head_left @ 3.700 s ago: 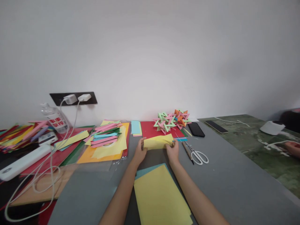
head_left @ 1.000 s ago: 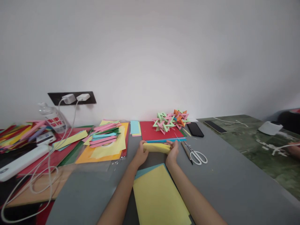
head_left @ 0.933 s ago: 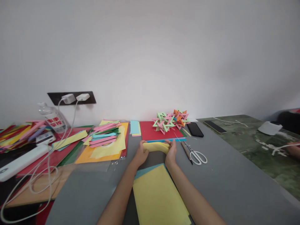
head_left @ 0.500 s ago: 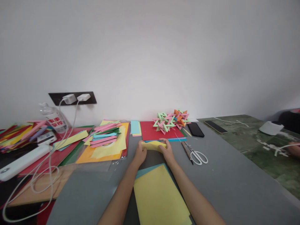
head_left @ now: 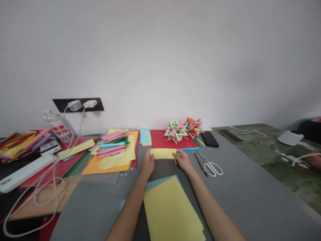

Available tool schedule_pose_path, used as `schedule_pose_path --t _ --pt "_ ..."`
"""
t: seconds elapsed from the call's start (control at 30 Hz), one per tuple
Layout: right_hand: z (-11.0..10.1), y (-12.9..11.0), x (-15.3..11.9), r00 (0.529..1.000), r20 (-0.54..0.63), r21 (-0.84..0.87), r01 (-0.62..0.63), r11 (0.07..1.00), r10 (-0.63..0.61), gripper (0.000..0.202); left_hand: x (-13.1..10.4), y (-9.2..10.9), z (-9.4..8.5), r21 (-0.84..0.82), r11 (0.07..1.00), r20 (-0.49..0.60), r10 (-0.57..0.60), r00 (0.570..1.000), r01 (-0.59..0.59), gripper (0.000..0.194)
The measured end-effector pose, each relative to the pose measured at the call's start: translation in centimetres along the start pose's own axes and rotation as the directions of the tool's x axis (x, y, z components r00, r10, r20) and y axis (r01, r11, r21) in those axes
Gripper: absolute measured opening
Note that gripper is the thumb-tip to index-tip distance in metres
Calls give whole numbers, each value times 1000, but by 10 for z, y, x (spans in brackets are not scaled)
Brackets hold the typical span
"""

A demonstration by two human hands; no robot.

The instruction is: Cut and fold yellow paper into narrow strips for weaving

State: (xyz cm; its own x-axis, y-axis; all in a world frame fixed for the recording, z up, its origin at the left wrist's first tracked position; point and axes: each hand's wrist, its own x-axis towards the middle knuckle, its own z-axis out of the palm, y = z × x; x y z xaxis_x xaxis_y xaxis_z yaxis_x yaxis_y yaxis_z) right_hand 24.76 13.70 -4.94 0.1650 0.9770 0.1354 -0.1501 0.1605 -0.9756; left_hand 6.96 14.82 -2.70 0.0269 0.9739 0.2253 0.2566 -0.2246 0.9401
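Observation:
A narrow yellow paper strip (head_left: 163,153) stretches between my two hands, held up over the grey table. My left hand (head_left: 148,163) pinches its left end, and my right hand (head_left: 183,160) grips the right end with fingers curled. Below, between my forearms, lies a stack of yellow sheets (head_left: 173,209) with blue paper (head_left: 157,183) showing under its far edge. Just beyond the strip, folded paper stars (head_left: 176,131) in green, pink and orange sit on red paper (head_left: 157,138). White-handled scissors (head_left: 212,168) and a thin craft knife-like tool (head_left: 200,164) lie right of my right hand.
Left stand piles of coloured paper strips (head_left: 112,145), a tilted plastic bottle (head_left: 59,127), a white power strip (head_left: 26,174) and looping cables. Phones (head_left: 209,139) lie at the back right. Another person's hand (head_left: 314,162) holds white cord over a green marbled table (head_left: 276,174).
The yellow strip was bowed and now is flatter, its face turned toward me. My right hand has shifted slightly right, its fingers now curled at the strip's end.

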Motion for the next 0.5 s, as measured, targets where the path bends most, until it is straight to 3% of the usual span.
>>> schedule_pose_path --t 0.27,0.5 --pt "-4 -5 -1 998 5 83 -60 995 59 35 2 -2 -1 -83 995 54 -56 997 60 20" --pt "-6 -4 -2 999 3 14 -38 999 38 32 0 0 -7 51 998 -95 -31 995 36 28"
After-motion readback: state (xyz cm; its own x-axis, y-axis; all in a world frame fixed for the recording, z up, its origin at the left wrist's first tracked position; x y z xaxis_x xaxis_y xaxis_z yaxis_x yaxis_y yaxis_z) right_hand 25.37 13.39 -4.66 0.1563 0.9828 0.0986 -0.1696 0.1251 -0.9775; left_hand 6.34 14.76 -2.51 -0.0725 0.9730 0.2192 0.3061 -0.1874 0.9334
